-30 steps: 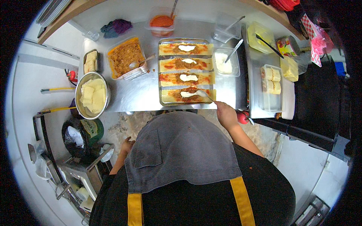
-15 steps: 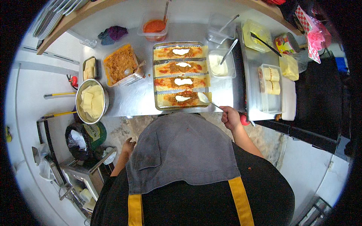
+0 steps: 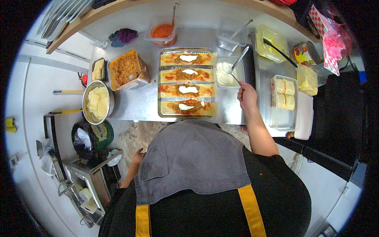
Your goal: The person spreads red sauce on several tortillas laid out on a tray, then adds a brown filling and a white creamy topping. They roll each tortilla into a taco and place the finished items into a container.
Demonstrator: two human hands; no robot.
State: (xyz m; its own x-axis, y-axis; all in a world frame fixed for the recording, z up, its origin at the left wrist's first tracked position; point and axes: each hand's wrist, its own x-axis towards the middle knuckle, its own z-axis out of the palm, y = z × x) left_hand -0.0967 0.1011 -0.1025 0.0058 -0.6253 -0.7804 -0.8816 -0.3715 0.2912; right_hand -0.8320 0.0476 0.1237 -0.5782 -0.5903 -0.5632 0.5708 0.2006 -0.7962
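One grey apron (image 3: 193, 158) with stitched pocket (image 3: 155, 162) and two yellow straps (image 3: 252, 211) is covering a black top (image 3: 197, 215), lower centre of the frame.

Gap left of tray (image 3: 185, 50), leaning spoon handle (image 3: 240, 58) over cream tub (image 3: 240, 70)

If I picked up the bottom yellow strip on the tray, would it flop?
Probably yes: the strip looks thin and flat. It might sag most in the middle, where filling is heaped. The cream could smear, because it looks soft.
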